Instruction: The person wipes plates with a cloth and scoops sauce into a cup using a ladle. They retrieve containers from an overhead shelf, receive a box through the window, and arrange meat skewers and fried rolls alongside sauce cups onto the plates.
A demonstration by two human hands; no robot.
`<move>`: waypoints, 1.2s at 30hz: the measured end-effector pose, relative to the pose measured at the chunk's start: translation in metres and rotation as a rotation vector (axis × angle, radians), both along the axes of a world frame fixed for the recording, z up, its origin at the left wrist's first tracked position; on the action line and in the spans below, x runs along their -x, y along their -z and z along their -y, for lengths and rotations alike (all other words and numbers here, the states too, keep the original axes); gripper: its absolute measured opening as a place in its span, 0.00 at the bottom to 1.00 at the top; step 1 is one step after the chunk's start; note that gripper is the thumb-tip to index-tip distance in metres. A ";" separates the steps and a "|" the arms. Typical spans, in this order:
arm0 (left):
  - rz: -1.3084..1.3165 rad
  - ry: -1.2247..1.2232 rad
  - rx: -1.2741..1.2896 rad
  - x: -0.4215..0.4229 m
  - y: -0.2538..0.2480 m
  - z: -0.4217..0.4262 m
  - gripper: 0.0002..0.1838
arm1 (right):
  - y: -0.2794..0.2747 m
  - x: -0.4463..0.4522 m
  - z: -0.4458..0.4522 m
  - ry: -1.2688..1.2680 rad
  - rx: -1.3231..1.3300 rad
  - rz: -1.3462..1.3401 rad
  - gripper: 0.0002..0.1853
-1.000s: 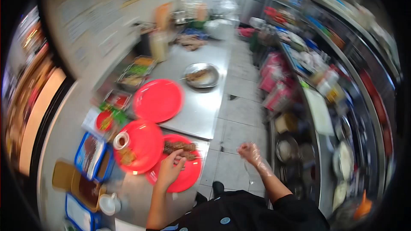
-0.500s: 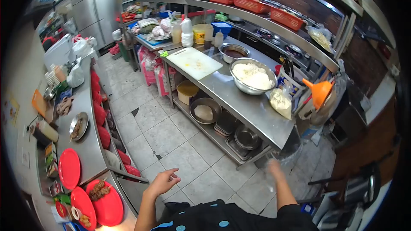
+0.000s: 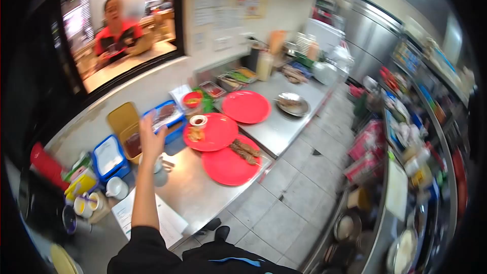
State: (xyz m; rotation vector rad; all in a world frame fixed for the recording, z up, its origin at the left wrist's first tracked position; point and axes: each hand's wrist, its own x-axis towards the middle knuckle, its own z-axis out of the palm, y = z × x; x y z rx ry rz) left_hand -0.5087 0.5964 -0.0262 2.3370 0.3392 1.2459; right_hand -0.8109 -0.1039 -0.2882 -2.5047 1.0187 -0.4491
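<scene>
My left hand (image 3: 151, 134) reaches out over the steel counter, fingers stretched and thumb apart, holding nothing that I can see. It overlaps a brown tub (image 3: 123, 122) and sits just left of a blue-rimmed container (image 3: 171, 126); whether it touches either I cannot tell. To its right, a red plate (image 3: 219, 131) carries a small white sauce cup (image 3: 198, 121) and some pieces of food. Another red plate (image 3: 223, 171), partly under it, holds skewered meat (image 3: 245, 151). My right hand is out of view.
A third red plate (image 3: 246, 107) lies farther back, near a metal dish with food (image 3: 292, 104). White papers (image 3: 170, 218) lie at the counter's front. A person in red and black (image 3: 114, 35) stands beyond the window opening. A tiled floor aisle (image 3: 299, 187) runs between the counters.
The view has swung left, bringing the red plates to the middle and the window into sight. My left hand has risen over the counter. My right hand has left the view.
</scene>
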 end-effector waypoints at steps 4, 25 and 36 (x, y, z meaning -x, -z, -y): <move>0.456 -0.312 0.213 0.017 -0.049 -0.193 0.26 | -0.026 -0.138 -0.104 -0.366 -0.139 -0.002 0.20; 0.516 -0.433 0.366 -0.098 -0.097 -0.411 0.35 | -0.014 -0.271 -0.213 -0.444 -0.311 -0.271 0.28; 0.063 -0.090 0.286 -0.308 -0.054 -0.373 0.40 | -0.413 -0.456 -0.033 -0.496 0.459 0.405 0.39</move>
